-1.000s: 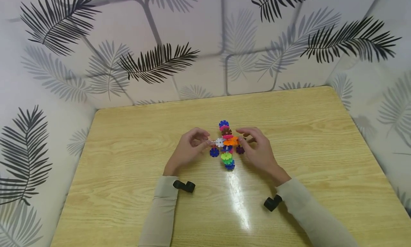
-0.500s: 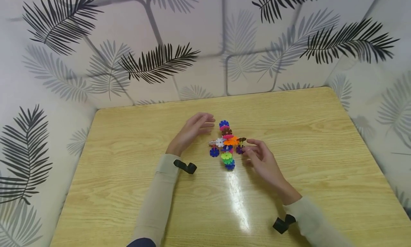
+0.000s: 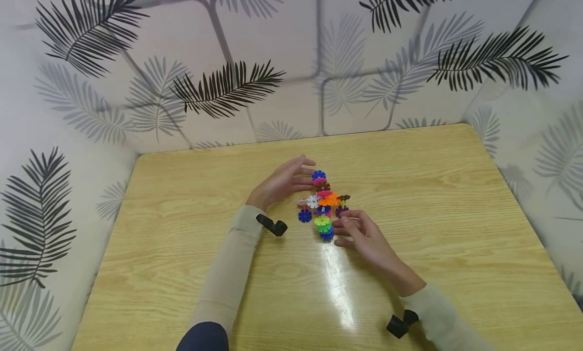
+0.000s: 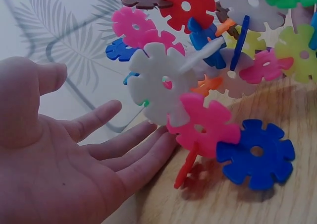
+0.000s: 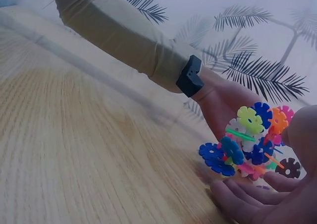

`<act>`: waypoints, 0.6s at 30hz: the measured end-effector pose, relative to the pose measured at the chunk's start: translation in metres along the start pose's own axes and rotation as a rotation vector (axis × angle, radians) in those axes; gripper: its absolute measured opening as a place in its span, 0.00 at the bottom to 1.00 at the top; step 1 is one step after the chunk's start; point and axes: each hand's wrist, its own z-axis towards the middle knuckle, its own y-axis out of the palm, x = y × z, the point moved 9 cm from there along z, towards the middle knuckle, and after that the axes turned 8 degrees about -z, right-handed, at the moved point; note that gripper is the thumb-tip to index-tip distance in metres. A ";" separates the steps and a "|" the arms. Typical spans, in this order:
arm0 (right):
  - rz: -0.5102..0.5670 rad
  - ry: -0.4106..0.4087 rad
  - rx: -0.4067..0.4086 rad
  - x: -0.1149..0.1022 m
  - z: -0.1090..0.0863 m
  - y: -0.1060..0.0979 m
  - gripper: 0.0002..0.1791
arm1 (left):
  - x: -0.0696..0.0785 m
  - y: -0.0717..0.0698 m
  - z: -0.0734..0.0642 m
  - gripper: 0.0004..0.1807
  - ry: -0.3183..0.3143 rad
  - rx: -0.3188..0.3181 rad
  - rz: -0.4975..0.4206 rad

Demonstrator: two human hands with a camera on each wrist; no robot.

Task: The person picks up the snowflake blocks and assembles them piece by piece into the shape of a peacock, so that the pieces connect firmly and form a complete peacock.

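A cross-shaped model of slotted, flower-like plastic discs (image 3: 329, 201) stands on the table, in orange, white, brown, pink, green and blue. My left hand (image 3: 287, 181) is at its far left side, fingers extended toward the blue disc end (image 3: 318, 176). The left wrist view has that palm open, fingertips close behind a white disc (image 4: 148, 85); touching or not, I cannot tell. My right hand (image 3: 369, 242) lies near the front right, fingers loosely bent beside the green disc (image 3: 323, 229). In the right wrist view its fingers (image 5: 247, 196) hold nothing and lie beside the model.
The wooden table (image 3: 182, 214) spreads around the model on all sides. A wall with a leaf pattern (image 3: 291, 47) rises behind its far edge. Black wrist cameras (image 3: 273, 225) sit on both sleeves.
Both hands have released the sides of the model. The left has moved away and up to the far end, the right down toward the near end. The model has stayed in place.
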 end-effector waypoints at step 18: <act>0.114 0.075 -0.153 0.014 0.016 0.004 0.32 | -0.015 -0.006 0.004 0.36 0.015 -0.019 -0.179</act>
